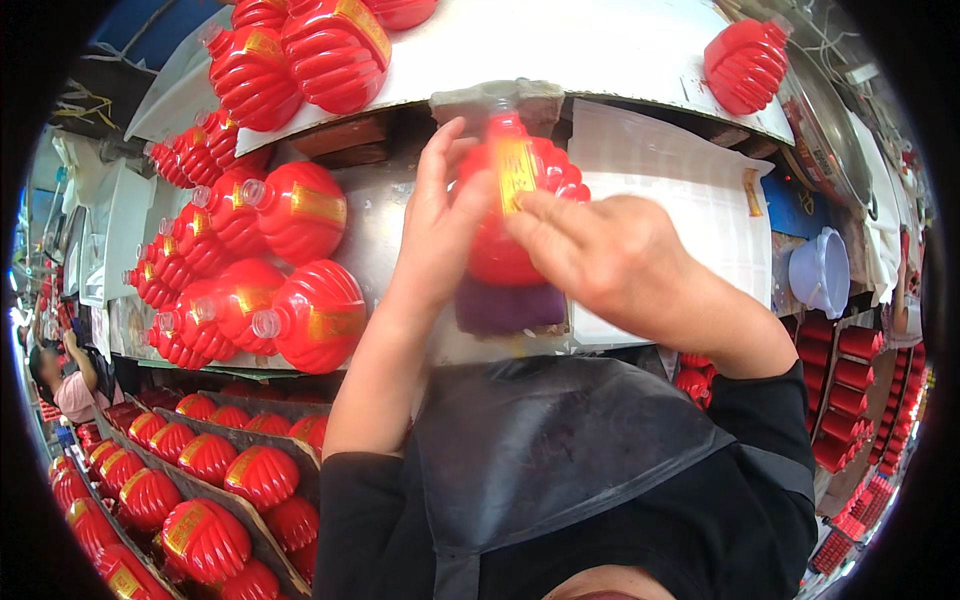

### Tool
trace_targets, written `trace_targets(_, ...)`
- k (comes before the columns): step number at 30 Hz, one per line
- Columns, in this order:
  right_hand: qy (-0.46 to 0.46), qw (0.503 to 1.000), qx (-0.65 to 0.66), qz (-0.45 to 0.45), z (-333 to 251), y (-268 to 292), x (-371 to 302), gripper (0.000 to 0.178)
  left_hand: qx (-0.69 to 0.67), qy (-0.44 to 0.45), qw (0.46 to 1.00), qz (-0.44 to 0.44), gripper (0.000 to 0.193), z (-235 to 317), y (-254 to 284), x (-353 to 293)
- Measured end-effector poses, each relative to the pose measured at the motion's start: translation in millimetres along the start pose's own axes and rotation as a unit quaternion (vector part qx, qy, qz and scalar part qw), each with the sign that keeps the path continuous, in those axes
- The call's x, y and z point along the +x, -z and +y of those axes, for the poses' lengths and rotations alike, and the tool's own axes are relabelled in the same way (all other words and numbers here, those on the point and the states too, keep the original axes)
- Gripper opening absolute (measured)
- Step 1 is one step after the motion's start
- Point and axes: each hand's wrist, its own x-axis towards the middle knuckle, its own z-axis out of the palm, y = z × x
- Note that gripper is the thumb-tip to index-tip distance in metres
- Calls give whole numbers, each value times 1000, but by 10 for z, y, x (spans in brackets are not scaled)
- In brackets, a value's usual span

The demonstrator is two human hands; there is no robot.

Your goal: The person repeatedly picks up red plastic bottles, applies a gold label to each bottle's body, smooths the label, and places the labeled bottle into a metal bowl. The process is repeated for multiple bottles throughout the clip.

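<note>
A red ribbed plastic bottle (500,255) lies in front of me, its neck pointing away, on a support with a dark purple pad (510,306) at the near end. A yellow label (514,170) runs along its upper face. My left hand (440,205) is at the bottle's left side, fingers stretched up and thumb apart, partly blurred. From the right, my right hand (605,245) presses its bunched fingertips on the label's lower end. The inside of those fingers is hidden. A greyish block (540,105) stands around the bottle's neck.
Several labelled red bottles (310,315) lie at the left, and more stand on the white shelf (560,45) ahead. Racks at lower left hold rows of bottles (205,540). A white sheet (660,190) and a pale bucket (820,272) are at right. Another person (75,390) is far left.
</note>
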Motion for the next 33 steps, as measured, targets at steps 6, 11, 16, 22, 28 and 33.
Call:
trace_targets(6, 9, 994, -105, 5, -231, -215, -197, 37, 142, -37, 989, 36, 68, -45, -48, 167)
trace_targets(11, 17, 995, -102, 12, -346, -184, -334, 32, 144, -54, 987, 44, 64, -82, -34, 130)
trace_targets(16, -171, 972, 124, 100, -71, -188, -221, 34, 311, -236, 921, 10, 68, -59, 74, 30)
trace_targets(22, -273, 943, 181, 66, 132, -391, -47, 38, 398, -241, 884, -46, 67, 3, 72, -33)
trace_targets(28, -290, 934, 203, 53, 179, -414, -64, 43, 375, -237, 895, -56, 70, -116, 101, 12)
trace_targets(33, -375, 869, 322, 4, 151, -295, -236, 62, 194, -202, 959, -34, 94, -358, 134, -140)
